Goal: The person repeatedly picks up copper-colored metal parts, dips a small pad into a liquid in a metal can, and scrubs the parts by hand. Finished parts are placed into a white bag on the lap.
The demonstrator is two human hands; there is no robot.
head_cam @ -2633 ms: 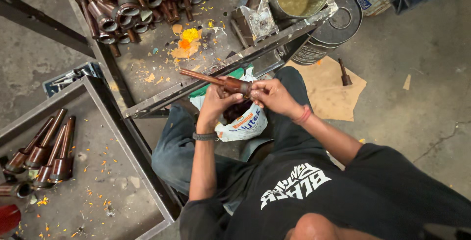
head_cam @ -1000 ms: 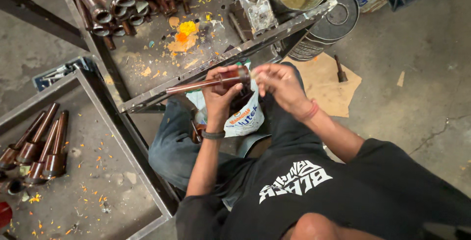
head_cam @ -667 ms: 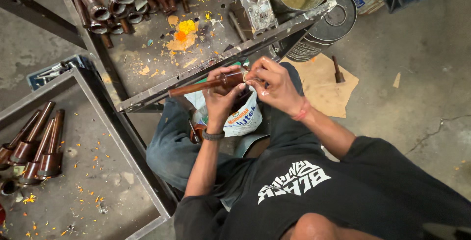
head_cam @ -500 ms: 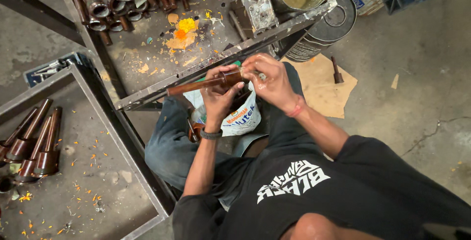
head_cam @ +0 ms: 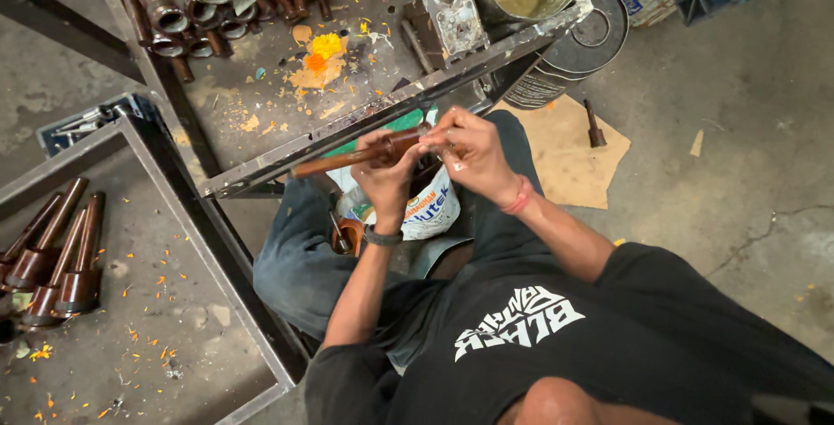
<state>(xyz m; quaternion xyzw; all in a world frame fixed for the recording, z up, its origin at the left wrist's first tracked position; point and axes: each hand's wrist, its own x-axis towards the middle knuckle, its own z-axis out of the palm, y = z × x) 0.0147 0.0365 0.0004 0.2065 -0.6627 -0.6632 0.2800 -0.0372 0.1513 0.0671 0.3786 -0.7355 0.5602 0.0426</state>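
left hand (head_cam: 387, 177) grips brown flared pipe fitting (head_cam: 347, 158) level above lap, beside the metal-framed table (head_cam: 365, 121). right hand (head_cam: 469, 151) pinched closed on its wide end. best keep fitting steady, work the rim evenly.

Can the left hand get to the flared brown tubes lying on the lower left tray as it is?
Probably not freely: the left hand grips the brown tube, and the tray's metal frame lies between it and the flared tubes.

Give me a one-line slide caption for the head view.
Seated person's left hand grips a brown tapered part while the right hand works its wide end beside a metal-framed table.
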